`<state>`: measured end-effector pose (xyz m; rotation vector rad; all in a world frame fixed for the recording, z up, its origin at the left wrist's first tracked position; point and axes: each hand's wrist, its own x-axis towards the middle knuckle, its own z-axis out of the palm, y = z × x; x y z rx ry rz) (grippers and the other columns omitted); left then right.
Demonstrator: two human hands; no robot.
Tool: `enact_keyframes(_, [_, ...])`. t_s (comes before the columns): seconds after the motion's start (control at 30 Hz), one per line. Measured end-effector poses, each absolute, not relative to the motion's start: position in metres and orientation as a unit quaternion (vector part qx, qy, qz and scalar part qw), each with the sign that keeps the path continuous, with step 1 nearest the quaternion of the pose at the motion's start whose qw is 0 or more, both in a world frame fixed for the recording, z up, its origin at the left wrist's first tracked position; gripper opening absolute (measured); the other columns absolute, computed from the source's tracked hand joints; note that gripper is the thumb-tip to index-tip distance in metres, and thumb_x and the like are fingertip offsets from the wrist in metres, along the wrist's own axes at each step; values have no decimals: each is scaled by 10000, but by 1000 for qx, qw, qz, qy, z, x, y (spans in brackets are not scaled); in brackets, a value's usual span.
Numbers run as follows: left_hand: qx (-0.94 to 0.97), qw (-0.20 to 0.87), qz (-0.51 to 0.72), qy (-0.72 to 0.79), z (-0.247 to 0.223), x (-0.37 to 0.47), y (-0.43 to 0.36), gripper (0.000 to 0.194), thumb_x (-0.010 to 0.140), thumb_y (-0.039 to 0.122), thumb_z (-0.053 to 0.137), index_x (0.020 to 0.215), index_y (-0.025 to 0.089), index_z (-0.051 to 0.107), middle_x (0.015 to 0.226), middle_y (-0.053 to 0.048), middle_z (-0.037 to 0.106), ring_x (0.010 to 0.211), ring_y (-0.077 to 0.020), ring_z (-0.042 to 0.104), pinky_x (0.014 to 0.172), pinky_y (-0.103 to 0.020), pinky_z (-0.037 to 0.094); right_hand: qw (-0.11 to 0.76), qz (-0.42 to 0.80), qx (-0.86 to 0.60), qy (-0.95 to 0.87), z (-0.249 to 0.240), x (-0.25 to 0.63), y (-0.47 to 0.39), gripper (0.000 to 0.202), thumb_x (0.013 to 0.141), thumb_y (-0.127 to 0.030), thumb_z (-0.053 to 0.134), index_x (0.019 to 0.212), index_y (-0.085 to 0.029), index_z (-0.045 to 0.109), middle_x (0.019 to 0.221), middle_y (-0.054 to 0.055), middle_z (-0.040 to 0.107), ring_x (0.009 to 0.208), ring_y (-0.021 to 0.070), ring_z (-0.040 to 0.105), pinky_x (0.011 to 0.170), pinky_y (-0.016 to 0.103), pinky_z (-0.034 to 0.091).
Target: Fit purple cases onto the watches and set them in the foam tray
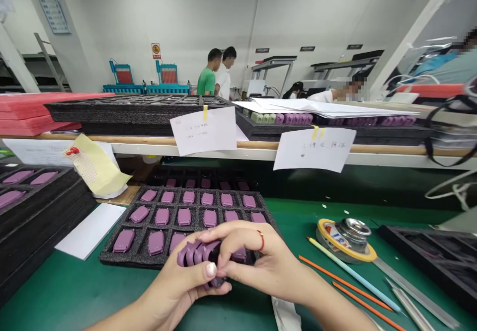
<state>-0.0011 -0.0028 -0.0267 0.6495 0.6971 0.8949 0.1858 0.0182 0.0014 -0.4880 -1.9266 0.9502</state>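
Observation:
Several purple ring-shaped parts point(196, 254) sit in a row in my left hand point(182, 281), whose fingers are wrapped round them from below and behind. My right hand point(257, 256) pinches at the right end of the row, thumb and index finger pressed together beside a dark piece; its fingertips hide the contact. Behind both hands lies a black foam tray point(126, 261) with purple rectangular pieces point(184, 216) in its compartments. My hands cover part of its front row.
At the right are a yellow-rimmed tape roll point(367, 255) with a glass jar point(352, 229), orange sticks point(343, 281), a blue pen point(357, 276) and tweezers point(410, 303). Foam trays point(33, 221) are stacked left. A shelf edge point(257, 151) with paper labels crosses behind; people stand beyond.

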Motion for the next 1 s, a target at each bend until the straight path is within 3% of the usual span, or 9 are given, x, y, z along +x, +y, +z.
enact_keyframes(0.13, [347,722,457,386,-20,2,0,549,593,268,935,1067,222,662,944,-47,745,876,-238,736,751,-335,632,416,350,-218,-811,20,204,18,222,756,-262,858,914,-199,714,1264,87,708,1150,216,678,951,316,549])
enact_keyframes(0.23, [437,629,499,406,-23,3,7,485,596,251,920,994,229,645,978,-42,748,859,-247,739,739,-333,641,484,316,-304,-757,33,232,15,170,848,-317,775,971,-215,718,1168,65,738,1110,210,684,1008,364,514])
enact_keyframes(0.3, [504,572,504,407,-29,2,11,457,624,250,898,995,240,630,1019,-51,750,894,-258,737,765,-339,642,488,289,-406,-717,32,251,11,163,932,-352,654,991,-205,696,1073,62,749,1044,207,698,936,357,550])
enact_keyframes(0.43, [551,535,490,413,-38,1,11,438,674,268,861,1033,257,610,1034,-63,749,912,-254,730,802,-336,636,346,234,-573,-705,15,278,-11,203,956,-337,572,901,-182,690,874,46,751,830,191,714,746,297,565])
enact_keyframes(0.6, [526,566,481,413,-41,5,1,408,661,278,858,992,243,622,1009,-75,748,937,-293,732,745,-353,649,222,222,-613,-725,-25,274,-55,189,900,-297,655,734,-217,699,628,-6,705,538,163,653,526,253,481])
enact_keyframes(0.7, [527,565,479,416,-44,8,-2,398,652,248,862,975,248,628,987,-59,750,883,-265,738,746,-338,642,203,175,-642,-718,-55,254,-74,117,846,-217,688,951,-173,716,833,80,740,598,221,680,548,309,501])
enact_keyframes(0.8, [535,561,470,424,-48,7,-2,417,651,239,864,991,259,623,1004,-52,748,852,-255,748,753,-331,637,203,155,-634,-729,-74,246,-77,137,859,-109,598,833,-185,709,838,67,734,670,208,710,603,286,537])
enact_keyframes(0.9, [547,545,463,435,-53,3,-1,426,656,278,864,1003,268,618,1024,-56,757,807,-252,759,739,-315,630,226,129,-640,-723,-69,272,-65,133,878,-149,613,819,-223,707,817,17,756,740,171,732,668,232,560])
enact_keyframes(1.0, [574,507,464,444,-57,0,2,429,649,291,872,1000,276,625,1029,-52,767,842,-243,759,774,-270,609,251,35,-701,-666,-46,328,-43,193,943,-196,516,927,-196,709,970,88,759,909,225,724,809,330,561])
